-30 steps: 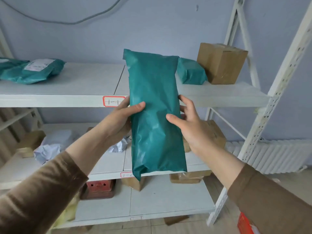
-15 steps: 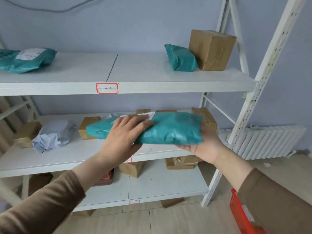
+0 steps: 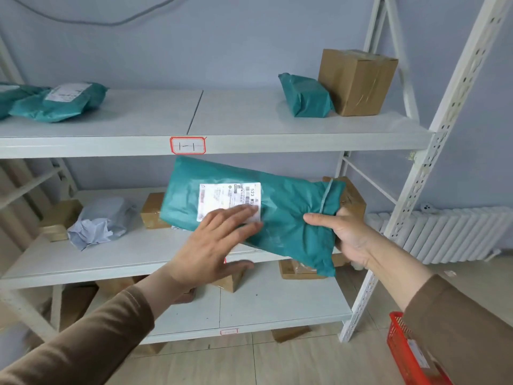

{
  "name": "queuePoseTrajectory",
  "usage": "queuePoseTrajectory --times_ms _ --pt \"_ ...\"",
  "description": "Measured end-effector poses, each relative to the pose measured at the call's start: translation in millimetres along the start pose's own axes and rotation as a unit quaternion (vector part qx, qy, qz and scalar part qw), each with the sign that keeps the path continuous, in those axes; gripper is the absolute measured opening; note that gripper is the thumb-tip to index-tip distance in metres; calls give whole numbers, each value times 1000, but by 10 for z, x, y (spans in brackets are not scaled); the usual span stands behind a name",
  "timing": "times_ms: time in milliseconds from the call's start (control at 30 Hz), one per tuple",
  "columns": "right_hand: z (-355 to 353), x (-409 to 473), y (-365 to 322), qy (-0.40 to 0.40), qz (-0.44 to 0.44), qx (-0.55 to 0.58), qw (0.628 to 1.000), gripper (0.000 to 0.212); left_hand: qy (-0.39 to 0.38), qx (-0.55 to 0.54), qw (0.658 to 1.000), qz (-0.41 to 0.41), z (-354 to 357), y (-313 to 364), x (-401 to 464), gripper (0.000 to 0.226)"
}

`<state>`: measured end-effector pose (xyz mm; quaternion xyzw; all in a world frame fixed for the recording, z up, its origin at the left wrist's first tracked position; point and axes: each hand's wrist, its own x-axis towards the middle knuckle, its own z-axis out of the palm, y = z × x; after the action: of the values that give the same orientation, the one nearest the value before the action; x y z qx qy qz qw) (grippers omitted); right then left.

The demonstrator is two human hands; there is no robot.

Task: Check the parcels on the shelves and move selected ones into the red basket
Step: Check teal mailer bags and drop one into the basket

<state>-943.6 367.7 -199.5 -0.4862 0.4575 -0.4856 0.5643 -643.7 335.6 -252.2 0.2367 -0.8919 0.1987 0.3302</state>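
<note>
while cardboard boxes (image 3: 344,200) sit behind, both hands grip the teal parcel (image 3: 283,218).

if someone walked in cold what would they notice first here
The teal parcel held at centre, in front of the middle shelf, white label facing up. The right hand grips its right end; the left hand lies flat on it, fingers over the label. Next, the brown box top right and the red basket on the floor, bottom right.
</note>
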Motion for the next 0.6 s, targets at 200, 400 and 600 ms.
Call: queuePoseTrajectory --times_ms 200,400,600 --pt "-225 219 -499 -102 15 -163 981 50 -51 -152 943 -293 -314 -418 301 121" --pt "-61 592 -974 -59 -80 -268 958 41 -229 -402 775 -430 -342 -578 558 65" --pt "184 739 -857 242 -272 -257 895 74 -38 -584 608 -537 -160 -517 552 43"
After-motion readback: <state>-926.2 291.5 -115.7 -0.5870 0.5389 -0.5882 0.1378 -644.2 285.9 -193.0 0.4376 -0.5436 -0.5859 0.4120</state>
